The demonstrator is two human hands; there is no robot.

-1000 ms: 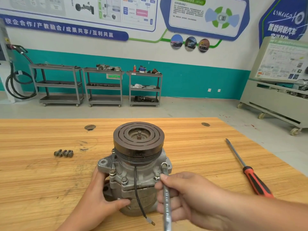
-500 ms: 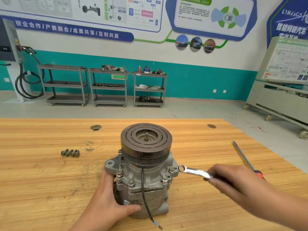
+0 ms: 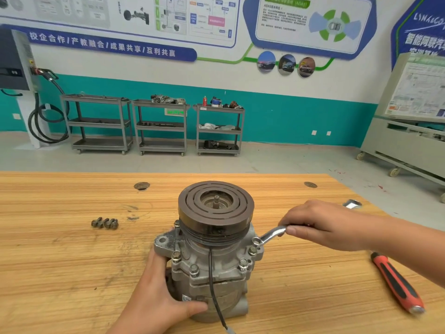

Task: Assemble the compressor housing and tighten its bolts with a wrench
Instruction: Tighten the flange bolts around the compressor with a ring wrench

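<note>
**Item: compressor**. Cast-metal body, standing upright on the near middle of the wooden table. A dark grooved pulley sits on top and a black wire hangs down the near face. Judged heavy, rigid and stable on its base. The bare metal may be greasy, so it is best gripped at the lower body and not at the pulley, which probably turns.

**Left hand**. Wrapped round the lower left of the body, thumb across the near face, steadying it.

**Item: wrench**. Slim steel, stiff and smooth. Its ring end is at a flange bolt on the right; whether it is fully seated cannot be told. Best held far out on the shank for leverage.

**Right hand**. Fingers curled, pinching the shank just right of the pulley.

**Flange bolts**. Several are fitted round the near rim; their tightness cannot be told.

**Loose bolts**. A small cluster, well left of the compressor.

**Screwdriver**. Red-and-black handle, near right, untouched.
</note>
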